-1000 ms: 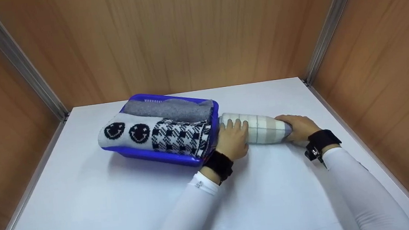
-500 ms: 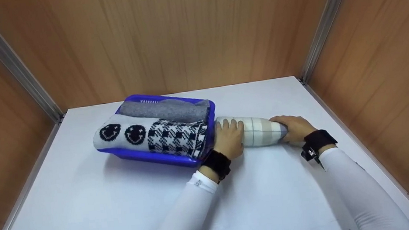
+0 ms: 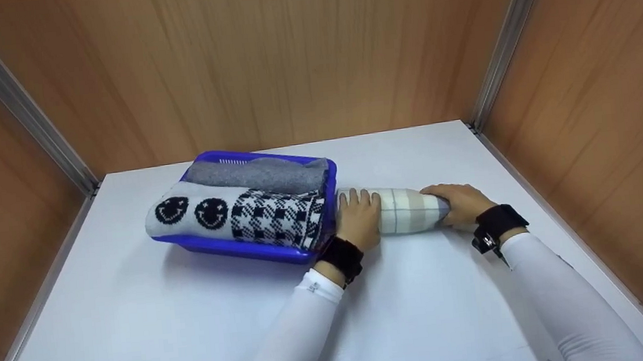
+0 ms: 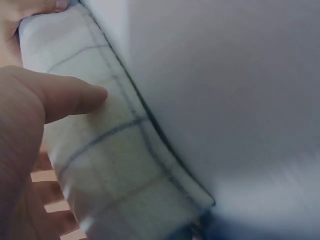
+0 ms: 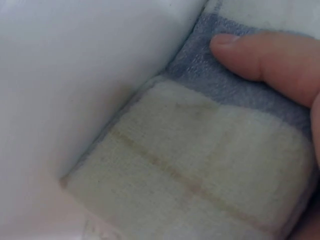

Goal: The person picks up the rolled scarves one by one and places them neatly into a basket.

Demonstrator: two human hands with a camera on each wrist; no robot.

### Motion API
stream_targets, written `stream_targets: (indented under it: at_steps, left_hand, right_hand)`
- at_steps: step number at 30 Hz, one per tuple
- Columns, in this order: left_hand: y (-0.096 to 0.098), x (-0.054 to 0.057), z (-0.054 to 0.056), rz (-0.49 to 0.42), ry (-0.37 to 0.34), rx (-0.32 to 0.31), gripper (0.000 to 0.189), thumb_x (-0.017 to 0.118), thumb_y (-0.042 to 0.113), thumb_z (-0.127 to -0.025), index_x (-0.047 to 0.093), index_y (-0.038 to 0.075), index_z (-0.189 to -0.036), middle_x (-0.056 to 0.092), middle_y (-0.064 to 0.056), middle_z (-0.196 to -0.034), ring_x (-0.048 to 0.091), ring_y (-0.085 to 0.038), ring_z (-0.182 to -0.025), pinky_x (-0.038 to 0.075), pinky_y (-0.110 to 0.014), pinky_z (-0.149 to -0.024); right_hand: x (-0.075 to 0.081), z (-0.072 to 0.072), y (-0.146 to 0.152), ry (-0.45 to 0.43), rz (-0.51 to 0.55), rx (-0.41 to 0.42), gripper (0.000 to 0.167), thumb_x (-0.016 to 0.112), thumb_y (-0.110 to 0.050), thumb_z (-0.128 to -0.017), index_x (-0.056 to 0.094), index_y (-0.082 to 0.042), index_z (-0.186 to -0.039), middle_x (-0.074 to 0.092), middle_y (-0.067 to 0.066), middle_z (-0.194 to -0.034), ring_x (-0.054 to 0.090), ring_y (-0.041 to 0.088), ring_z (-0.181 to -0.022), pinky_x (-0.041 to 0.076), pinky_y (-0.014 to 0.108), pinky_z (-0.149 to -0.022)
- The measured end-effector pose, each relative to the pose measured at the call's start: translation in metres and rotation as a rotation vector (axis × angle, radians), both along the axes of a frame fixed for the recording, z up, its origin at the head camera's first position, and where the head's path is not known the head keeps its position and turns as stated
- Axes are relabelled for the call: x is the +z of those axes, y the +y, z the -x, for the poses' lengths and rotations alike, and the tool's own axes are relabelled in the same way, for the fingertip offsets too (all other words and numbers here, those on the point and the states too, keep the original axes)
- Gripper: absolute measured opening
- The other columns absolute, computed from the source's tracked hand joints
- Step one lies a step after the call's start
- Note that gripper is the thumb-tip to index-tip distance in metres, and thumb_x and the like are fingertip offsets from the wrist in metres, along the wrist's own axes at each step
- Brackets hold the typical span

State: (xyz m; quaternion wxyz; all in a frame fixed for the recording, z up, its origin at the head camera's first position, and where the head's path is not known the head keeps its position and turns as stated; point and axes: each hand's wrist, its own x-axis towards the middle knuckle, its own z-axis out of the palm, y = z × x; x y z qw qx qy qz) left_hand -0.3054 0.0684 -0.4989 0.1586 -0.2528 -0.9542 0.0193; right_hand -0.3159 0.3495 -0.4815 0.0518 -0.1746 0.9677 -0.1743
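Note:
A rolled plaid scarf (image 3: 408,210), cream with beige and blue-grey checks, lies on the white table right beside the blue basket. My left hand (image 3: 360,221) grips its left end, fingers over the far side. In the left wrist view the thumb (image 4: 75,95) lies along the near face of the scarf (image 4: 110,160). My right hand (image 3: 465,203) holds the other end, where a blue-grey band shows; its thumb (image 5: 265,55) presses on that band in the right wrist view. The right hand's other fingers are mostly hidden behind the roll.
The blue plastic basket (image 3: 228,248) stands to the left, tilted in the head view. Inside lie a grey knitted roll (image 3: 266,175) and a black-and-white knitted roll (image 3: 275,216) with smiley faces, overhanging the left rim. Wooden panels (image 3: 288,61) enclose the table at the back and sides.
The scarf's far edge has come slightly nearer to me, with both hands staying on its ends. The whole head view has shifted a little; the basket looks unmoved on the table.

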Motion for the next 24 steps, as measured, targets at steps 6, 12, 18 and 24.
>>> stream_targets:
  at_steps: [6,12,18,24]
  left_hand:
    - [0.0005,-0.0008,-0.0003,0.026,-0.023,0.013,0.067,0.079,0.030,-0.087,0.058,0.009,-0.147,0.069,-0.013,-0.141,0.064,-0.037,-0.131,0.047,-0.056,-0.117]
    - [-0.0006,0.0004,0.0001,0.050,-0.067,0.025,0.075,0.080,0.036,-0.087,0.055,0.008,-0.152,0.067,-0.008,-0.144,0.064,-0.031,-0.131,0.047,-0.052,-0.118]
    - [0.0014,0.0020,0.0004,0.044,-0.080,0.022,0.069,0.086,0.043,-0.083,0.065,0.008,-0.139,0.069,-0.005,-0.133,0.064,-0.027,-0.123,0.051,-0.048,-0.107]
    - [0.0025,0.0053,-0.0002,0.024,-0.105,0.031,0.061,0.085,0.043,-0.083,0.068,0.011,-0.132,0.070,-0.008,-0.128,0.064,-0.030,-0.121,0.052,-0.050,-0.106]
  right_hand:
    - [-0.0001,-0.0001,-0.0005,-0.017,-0.010,-0.016,0.075,0.088,-0.008,-0.086,0.059,-0.017,-0.154,0.064,0.018,-0.154,0.058,0.047,-0.143,0.042,0.068,-0.121]
    - [0.0011,-0.0012,-0.0021,-0.017,-0.018,-0.028,0.076,0.087,-0.007,-0.085,0.059,-0.021,-0.154,0.063,0.016,-0.155,0.057,0.047,-0.144,0.043,0.069,-0.120]
    - [-0.0008,0.0006,-0.0023,-0.014,-0.047,-0.033,0.081,0.086,-0.001,-0.081,0.058,-0.022,-0.154,0.063,0.015,-0.155,0.060,0.047,-0.140,0.046,0.069,-0.116]
    - [-0.0043,0.0046,-0.0021,-0.024,-0.061,-0.038,0.086,0.085,0.001,-0.076,0.058,-0.022,-0.155,0.065,0.014,-0.154,0.062,0.045,-0.138,0.047,0.068,-0.115]
